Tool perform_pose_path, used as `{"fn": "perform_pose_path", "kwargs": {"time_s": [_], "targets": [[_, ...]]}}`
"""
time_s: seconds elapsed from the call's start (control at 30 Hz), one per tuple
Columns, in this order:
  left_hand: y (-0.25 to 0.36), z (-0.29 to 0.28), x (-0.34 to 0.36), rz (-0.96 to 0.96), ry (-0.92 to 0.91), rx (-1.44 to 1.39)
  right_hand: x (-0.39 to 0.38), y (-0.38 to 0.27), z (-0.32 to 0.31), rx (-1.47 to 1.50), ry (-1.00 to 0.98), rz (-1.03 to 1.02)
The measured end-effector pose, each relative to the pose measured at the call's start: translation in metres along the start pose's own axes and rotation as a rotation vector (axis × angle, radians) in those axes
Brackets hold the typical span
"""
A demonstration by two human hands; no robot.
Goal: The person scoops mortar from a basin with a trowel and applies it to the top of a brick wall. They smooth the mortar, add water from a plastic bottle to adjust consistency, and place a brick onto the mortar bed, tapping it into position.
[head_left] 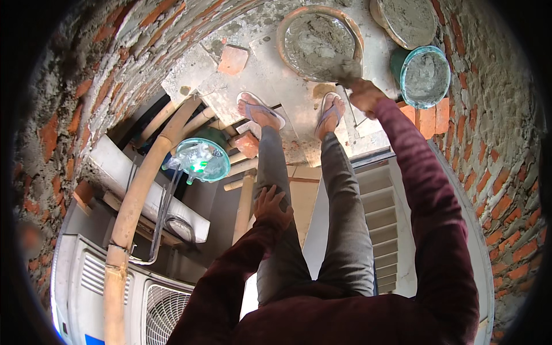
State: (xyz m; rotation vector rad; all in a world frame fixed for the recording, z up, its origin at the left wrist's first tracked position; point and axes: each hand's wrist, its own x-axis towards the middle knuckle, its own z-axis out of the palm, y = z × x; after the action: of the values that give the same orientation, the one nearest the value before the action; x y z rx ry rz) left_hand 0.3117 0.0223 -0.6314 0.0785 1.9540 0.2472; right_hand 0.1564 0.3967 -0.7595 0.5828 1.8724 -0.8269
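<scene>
My right hand [368, 98] is closed round the handle of a mortar-covered tool, likely a trowel [347, 73], whose head is at the lower right edge of a round pan of wet grey mortar [313, 43]. My left hand [272, 207] rests on my left leg with its fingers apart, holding nothing. My feet stand in flip-flops [259, 113] on pale slabs just below the pan. A teal tub of grey mortar [424, 77] sits to the right of my right hand, and a second pan [405, 20] is above it.
Rough brick walls [491, 190] curve on both sides. Below left, bamboo poles [138, 195], a teal basin [204, 155] and an outdoor air-conditioner unit [115, 287] surround open gaps. Broken bricks [232, 60] lie on the slabs. A stair-like slatted structure [382, 230] shows below right.
</scene>
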Motion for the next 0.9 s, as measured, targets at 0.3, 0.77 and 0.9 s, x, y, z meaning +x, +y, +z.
{"fn": "perform_pose_path", "kwargs": {"time_s": [0.3,0.77,0.9], "targets": [[-0.006,0.012,-0.003,-0.010,0.085,-0.068,0.046,0.016,-0.024,1.414,-0.487,0.195],[0.009,0.014,-0.007,-0.073,0.145,-0.143,-0.018,-0.013,-0.034,0.680,-0.200,0.038],[0.025,0.017,-0.018,-0.106,0.161,-0.149,0.027,-0.034,-0.010,-0.044,-0.004,0.088]]}}
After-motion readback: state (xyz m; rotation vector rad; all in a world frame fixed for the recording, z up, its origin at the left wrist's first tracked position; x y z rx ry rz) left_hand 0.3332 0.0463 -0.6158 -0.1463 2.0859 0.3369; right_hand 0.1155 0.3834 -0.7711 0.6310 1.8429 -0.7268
